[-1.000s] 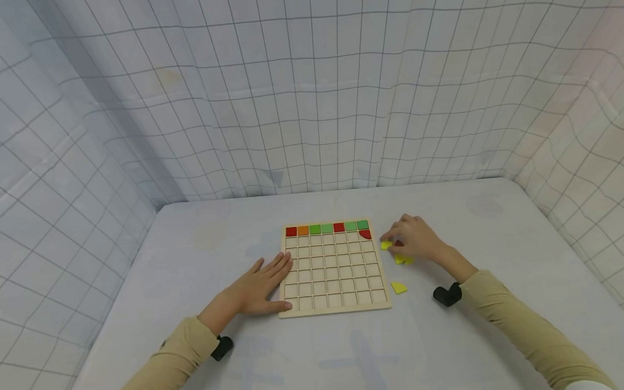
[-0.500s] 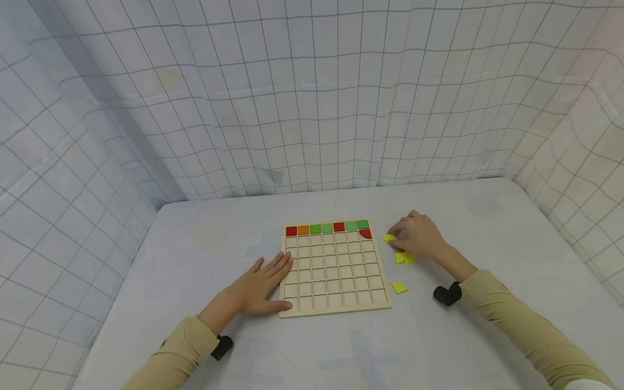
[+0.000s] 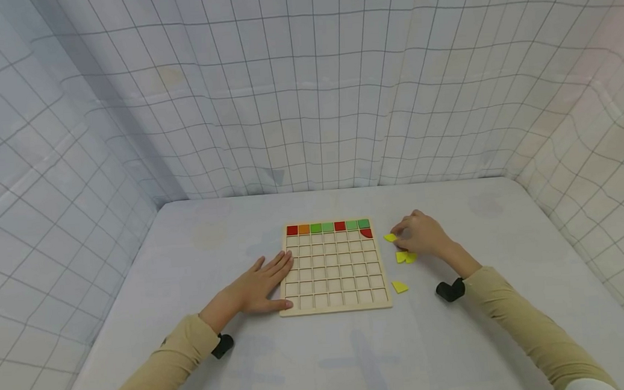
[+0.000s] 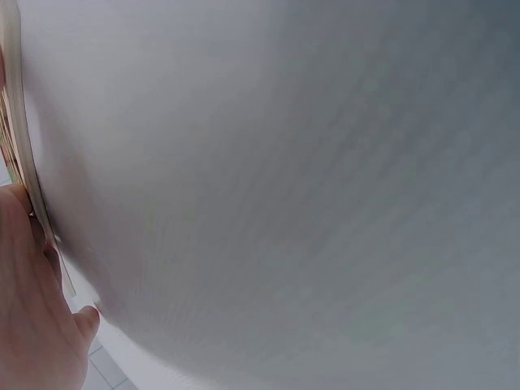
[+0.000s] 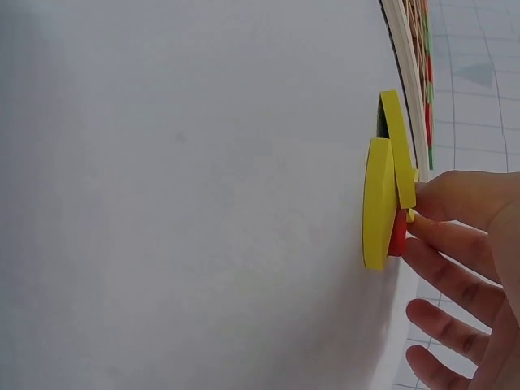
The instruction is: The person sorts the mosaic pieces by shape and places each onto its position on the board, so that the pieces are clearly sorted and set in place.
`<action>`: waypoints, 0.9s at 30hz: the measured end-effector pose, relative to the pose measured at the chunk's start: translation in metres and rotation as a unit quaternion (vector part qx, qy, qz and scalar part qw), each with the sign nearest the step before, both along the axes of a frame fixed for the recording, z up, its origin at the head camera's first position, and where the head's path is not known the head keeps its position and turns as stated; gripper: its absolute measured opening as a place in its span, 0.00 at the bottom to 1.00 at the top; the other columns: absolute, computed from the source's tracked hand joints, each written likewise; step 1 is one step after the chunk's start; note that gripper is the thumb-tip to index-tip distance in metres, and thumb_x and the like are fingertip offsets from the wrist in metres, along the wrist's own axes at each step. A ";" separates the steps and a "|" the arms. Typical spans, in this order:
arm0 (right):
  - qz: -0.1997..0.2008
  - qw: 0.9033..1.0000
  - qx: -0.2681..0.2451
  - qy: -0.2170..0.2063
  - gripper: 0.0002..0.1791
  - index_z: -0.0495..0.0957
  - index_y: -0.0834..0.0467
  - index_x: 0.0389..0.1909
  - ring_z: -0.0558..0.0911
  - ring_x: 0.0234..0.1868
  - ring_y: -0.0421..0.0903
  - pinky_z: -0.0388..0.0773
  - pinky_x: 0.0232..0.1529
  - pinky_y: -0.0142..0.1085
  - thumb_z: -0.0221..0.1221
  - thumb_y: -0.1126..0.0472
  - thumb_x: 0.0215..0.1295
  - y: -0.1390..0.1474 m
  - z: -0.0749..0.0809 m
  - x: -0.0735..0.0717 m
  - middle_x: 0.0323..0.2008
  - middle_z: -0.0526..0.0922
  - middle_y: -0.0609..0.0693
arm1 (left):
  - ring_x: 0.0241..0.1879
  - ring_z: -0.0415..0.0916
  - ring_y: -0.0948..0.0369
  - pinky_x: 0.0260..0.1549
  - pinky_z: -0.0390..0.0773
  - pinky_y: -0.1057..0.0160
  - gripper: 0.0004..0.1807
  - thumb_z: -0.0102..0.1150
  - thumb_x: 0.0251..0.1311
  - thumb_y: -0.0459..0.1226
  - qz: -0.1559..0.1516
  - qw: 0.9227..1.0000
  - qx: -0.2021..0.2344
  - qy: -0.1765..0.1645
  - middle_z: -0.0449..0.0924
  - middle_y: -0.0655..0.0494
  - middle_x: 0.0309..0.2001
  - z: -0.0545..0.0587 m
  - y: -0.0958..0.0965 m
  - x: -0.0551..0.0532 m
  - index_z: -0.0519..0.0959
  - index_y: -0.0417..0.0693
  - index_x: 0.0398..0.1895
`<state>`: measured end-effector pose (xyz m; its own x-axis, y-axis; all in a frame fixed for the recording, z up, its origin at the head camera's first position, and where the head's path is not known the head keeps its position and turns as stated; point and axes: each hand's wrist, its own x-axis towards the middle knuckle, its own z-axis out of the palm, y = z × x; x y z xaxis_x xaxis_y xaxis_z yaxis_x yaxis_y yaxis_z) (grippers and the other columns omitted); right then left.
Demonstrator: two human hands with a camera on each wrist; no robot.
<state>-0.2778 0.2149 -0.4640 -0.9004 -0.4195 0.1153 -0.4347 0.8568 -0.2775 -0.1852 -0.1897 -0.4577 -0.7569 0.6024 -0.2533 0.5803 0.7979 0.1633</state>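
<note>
A pale wooden grid board (image 3: 336,308) lies on the table, with coloured square tiles (image 3: 316,228) along its far row and a red quarter-circle tile (image 3: 366,233) below the last of them. My left hand (image 3: 259,288) rests spread on the board's left edge, thumb at its near corner. Beyond the right side, my right hand (image 3: 423,234) pinches a yellow tile (image 3: 390,238) between thumb and forefinger. Under that hand are two yellow tiles (image 3: 405,257). A red tile (image 5: 397,234) shows behind them in the right wrist view; the head view hides it.
Another yellow fan-shaped tile (image 3: 400,287) lies alone near the board's right front corner. Black wrist-worn devices sit under both wrists, the right one (image 3: 450,290) close to the table. Gridded white curtains (image 3: 311,98) stand behind the table and on both sides.
My right hand has moved slightly away and to the right, and the yellow tile at its fingertips has shifted with it. The red tile has gone from sight in the head view. My left hand keeps still.
</note>
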 end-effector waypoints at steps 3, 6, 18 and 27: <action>0.001 1.000 -0.001 -0.005 0.13 0.88 0.55 0.39 0.76 0.40 0.48 0.74 0.36 0.40 0.68 0.54 0.53 0.001 0.001 0.000 0.39 0.87 0.50 | 0.77 0.37 0.50 0.71 0.44 0.38 0.52 0.46 0.62 0.65 -0.002 1.000 0.003 0.000 0.37 0.48 0.78 0.001 0.000 0.000 0.43 0.42 0.77; 0.004 1.000 -0.004 -0.002 0.13 0.88 0.56 0.38 0.76 0.40 0.49 0.75 0.36 0.41 0.68 0.55 0.53 0.001 0.001 -0.001 0.39 0.87 0.51 | 0.77 0.38 0.50 0.71 0.44 0.38 0.52 0.46 0.62 0.65 -0.004 1.000 0.005 0.000 0.38 0.47 0.78 0.002 0.000 0.001 0.43 0.42 0.77; 0.022 0.999 -0.012 0.037 0.12 0.88 0.56 0.35 0.77 0.38 0.48 0.76 0.34 0.40 0.69 0.54 0.52 0.002 -0.006 -0.002 0.33 0.87 0.48 | 0.77 0.36 0.51 0.71 0.43 0.38 0.53 0.45 0.61 0.67 -0.001 1.000 0.000 -0.004 0.35 0.48 0.78 -0.003 -0.002 -0.003 0.40 0.44 0.77; 0.024 0.998 -0.030 0.050 0.13 0.88 0.56 0.36 0.77 0.38 0.48 0.77 0.36 0.41 0.69 0.52 0.52 -0.001 -0.006 -0.003 0.35 0.87 0.49 | 0.77 0.37 0.50 0.71 0.43 0.38 0.52 0.46 0.62 0.65 -0.006 1.000 0.002 0.002 0.38 0.47 0.78 0.001 -0.001 -0.001 0.43 0.42 0.77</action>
